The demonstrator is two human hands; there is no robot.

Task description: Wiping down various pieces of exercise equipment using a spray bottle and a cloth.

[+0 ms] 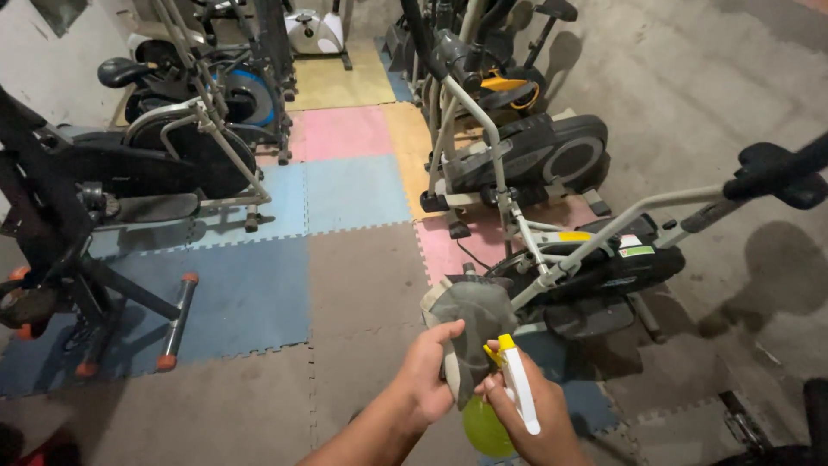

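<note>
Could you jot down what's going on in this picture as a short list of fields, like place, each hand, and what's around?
Place: room with a concrete floor and coloured foam floor mats
Left hand: grips a grey cloth, held up in front of the bottle
Right hand: holds a yellow-green spray bottle, fingers at its white trigger
Nearest machine: exercise bike just beyond the hands
Further off: more exercise machines on the left and at the back

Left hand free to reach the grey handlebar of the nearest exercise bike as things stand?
Probably not yet: the left hand grips a grey cloth, so it is occupied. The path to the grey handlebar looks open, with only floor mats between.
</note>
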